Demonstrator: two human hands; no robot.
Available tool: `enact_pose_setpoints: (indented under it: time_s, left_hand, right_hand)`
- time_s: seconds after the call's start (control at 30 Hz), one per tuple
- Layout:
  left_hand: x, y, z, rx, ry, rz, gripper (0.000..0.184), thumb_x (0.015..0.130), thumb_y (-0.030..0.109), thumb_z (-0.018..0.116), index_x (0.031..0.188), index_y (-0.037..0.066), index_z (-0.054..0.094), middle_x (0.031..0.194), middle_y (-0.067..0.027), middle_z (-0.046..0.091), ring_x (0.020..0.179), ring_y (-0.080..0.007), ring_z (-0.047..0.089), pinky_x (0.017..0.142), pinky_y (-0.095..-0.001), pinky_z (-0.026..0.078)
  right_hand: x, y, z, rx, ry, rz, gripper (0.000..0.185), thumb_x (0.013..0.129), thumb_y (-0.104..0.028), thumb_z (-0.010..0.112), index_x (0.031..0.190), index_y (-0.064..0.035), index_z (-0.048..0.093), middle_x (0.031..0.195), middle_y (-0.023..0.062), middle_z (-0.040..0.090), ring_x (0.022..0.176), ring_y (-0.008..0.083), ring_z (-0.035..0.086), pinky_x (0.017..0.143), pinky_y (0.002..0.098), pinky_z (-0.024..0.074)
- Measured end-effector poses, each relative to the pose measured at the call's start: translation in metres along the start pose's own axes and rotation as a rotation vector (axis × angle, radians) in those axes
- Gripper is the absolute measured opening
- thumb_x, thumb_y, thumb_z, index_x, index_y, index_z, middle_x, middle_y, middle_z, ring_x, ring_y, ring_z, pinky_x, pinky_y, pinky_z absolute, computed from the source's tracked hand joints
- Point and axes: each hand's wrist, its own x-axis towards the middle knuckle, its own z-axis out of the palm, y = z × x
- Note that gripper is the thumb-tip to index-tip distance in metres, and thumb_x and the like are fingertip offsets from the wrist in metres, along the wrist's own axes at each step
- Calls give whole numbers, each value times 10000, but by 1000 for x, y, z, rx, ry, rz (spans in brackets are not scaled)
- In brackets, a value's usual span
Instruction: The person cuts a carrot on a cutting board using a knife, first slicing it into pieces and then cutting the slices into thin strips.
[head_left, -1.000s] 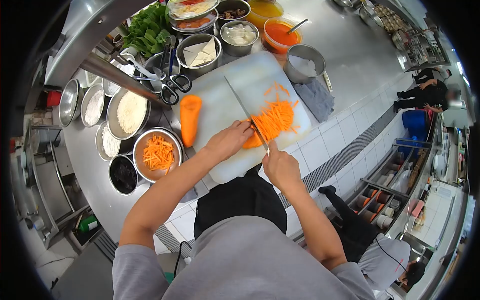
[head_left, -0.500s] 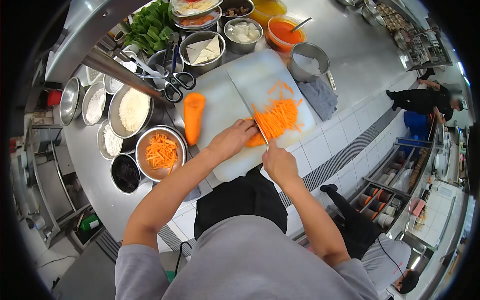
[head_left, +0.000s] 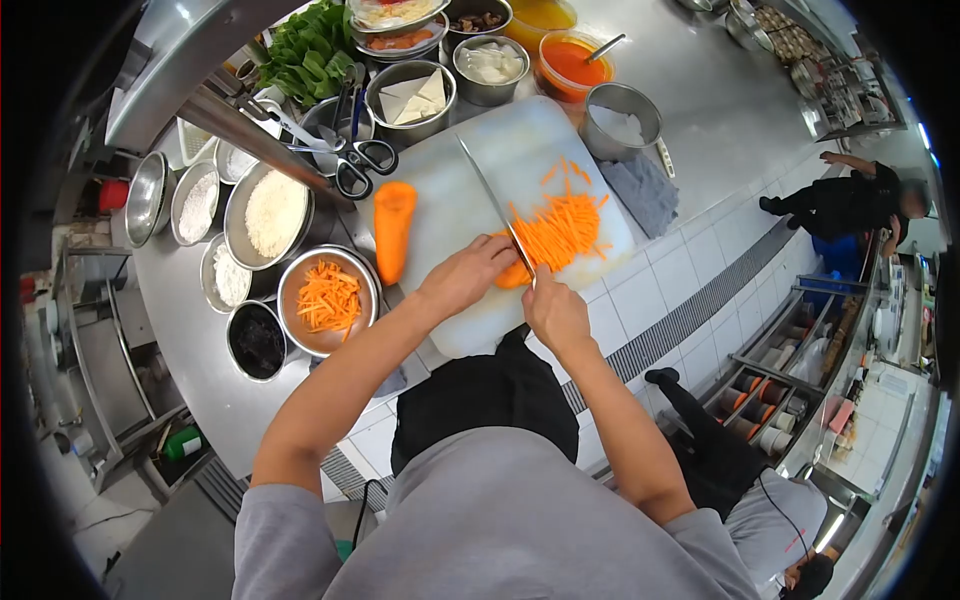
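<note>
My right hand (head_left: pixel 555 308) is closed round the handle of a kitchen knife (head_left: pixel 487 184), its long blade pointing away across the white cutting board (head_left: pixel 450 222). My left hand (head_left: pixel 468 275) presses on the sliced carrot (head_left: pixel 511 273), fingertips close to the blade's left side. Right of the blade, carrot strips (head_left: pixel 563 232) lie in a loose pile on the board. A whole peeled carrot (head_left: pixel 394 232) rests at the board's left edge. More carrot shreds (head_left: pixel 327 297) sit in a metal bowl (head_left: pixel 287 322) to the left.
Black-handled scissors (head_left: pixel 357 170) lie beside a metal post (head_left: pixel 250 140). Around the board stand a tofu bowl (head_left: pixel 412 98), a tub of orange sauce (head_left: pixel 575 66), a metal pot (head_left: pixel 622 122) and a grey cloth (head_left: pixel 640 195). Two people (head_left: pixel 845 205) are off to the right.
The knife tip has swung slightly away and the blade sits a little differently against the carrot. Both hands stay in nearly the same place. The view has shifted slightly.
</note>
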Motion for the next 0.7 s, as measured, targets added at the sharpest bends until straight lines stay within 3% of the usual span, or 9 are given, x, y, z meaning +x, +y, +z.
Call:
enact_pose_setpoints:
  time_s: [0.23, 0.43, 0.5, 0.63, 0.7]
  left_hand:
    - [-2, 0, -3, 108, 6, 34, 333, 895, 21, 540, 1220, -3, 610, 1328, -124, 578, 1225, -321, 566, 1014, -393, 526]
    - [2, 1, -6, 127, -47, 29, 342, 898, 24, 534, 1231, -12, 605, 1282, -137, 582, 1216, -327, 567, 1012, -398, 524]
    - [2, 2, -6, 123, -52, 29, 350, 899, 24, 531, 1239, -11, 604, 1275, -137, 583, 1219, -328, 565, 1013, -400, 524]
    - [2, 1, -6, 96, -59, 8, 365, 897, 18, 530, 1254, -6, 601, 1323, -130, 578, 1222, -328, 564, 1026, -403, 521]
    - [0, 1, -3, 73, -23, 9, 364, 896, 18, 532, 1252, -5, 602, 1342, -127, 574, 1224, -329, 563, 1030, -404, 520]
  right_hand:
    - [-7, -6, -21, 27, 8, -28, 227, 965, -211, 581, 1027, -13, 488, 709, 287, 671, 660, 495, 673, 624, 589, 543]
    - [-27, -17, -37, -68, -49, 25, 196, 969, -181, 542, 1060, -9, 524, 722, 284, 689, 682, 455, 711, 659, 559, 580]
    - [-30, -18, -41, -65, -81, 28, 240, 961, -192, 578, 1071, 1, 489, 719, 308, 677, 669, 491, 691, 643, 578, 566]
    - [-24, -7, -18, -30, -111, 70, 236, 963, -189, 574, 1071, 3, 489, 725, 307, 679, 668, 497, 686, 637, 584, 559]
    - [-11, -5, -5, -11, -25, 11, 187, 968, -182, 546, 1042, -13, 517, 720, 294, 686, 679, 455, 713, 649, 565, 577]
